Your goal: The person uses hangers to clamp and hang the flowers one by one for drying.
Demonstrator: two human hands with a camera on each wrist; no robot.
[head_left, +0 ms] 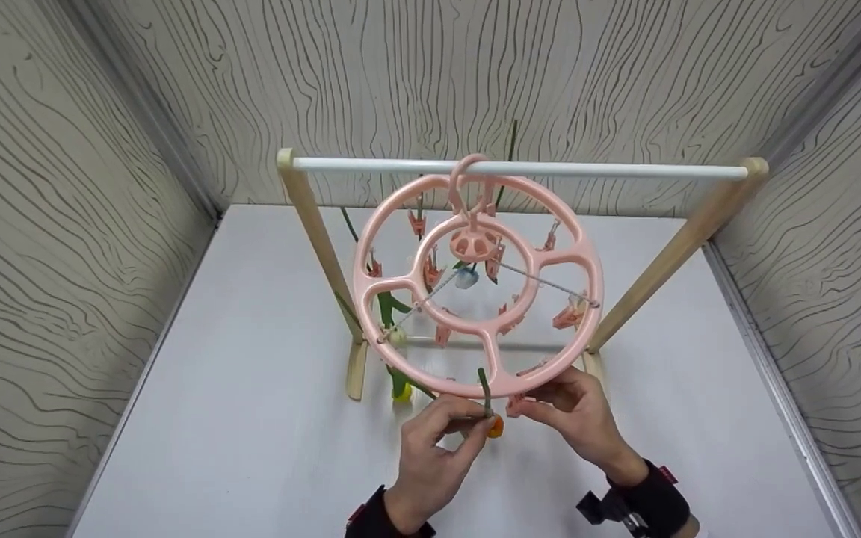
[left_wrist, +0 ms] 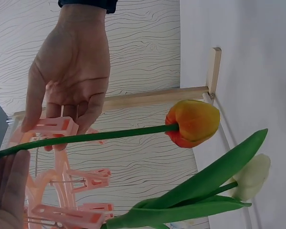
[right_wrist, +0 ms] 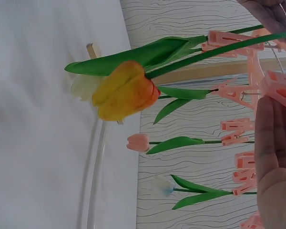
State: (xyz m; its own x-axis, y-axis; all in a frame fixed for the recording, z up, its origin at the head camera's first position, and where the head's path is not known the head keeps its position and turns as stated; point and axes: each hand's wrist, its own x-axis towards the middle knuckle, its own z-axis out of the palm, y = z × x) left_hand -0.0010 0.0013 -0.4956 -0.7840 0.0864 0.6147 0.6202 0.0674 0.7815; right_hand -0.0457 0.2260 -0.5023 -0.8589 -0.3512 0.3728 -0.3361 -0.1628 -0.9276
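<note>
My left hand (head_left: 438, 452) pinches the green stem of an orange-yellow tulip (left_wrist: 193, 123) near its end, just below the front rim of a round pink drying hanger (head_left: 593, 276). The tulip's flower head points down in the head view. To its right, my right hand (head_left: 584, 418) holds a pink clothespin (left_wrist: 55, 125) of the hanger between thumb and fingers. The stem passes close beside this clothespin in the left wrist view. Further clothespins on the hanger grip other tulips by their stems, among them a white tulip (left_wrist: 252, 176) and a pink tulip (right_wrist: 138, 142).
The hanger's hook hangs on the white bar (head_left: 587, 170) of a rack with wooden legs (head_left: 655, 265). A yellow tulip (head_left: 402, 392) and a blue-white tulip (head_left: 466, 277) hang below the rings. The rack stands on a white table (head_left: 251, 448) enclosed by wood-grain-patterned walls (head_left: 214, 90).
</note>
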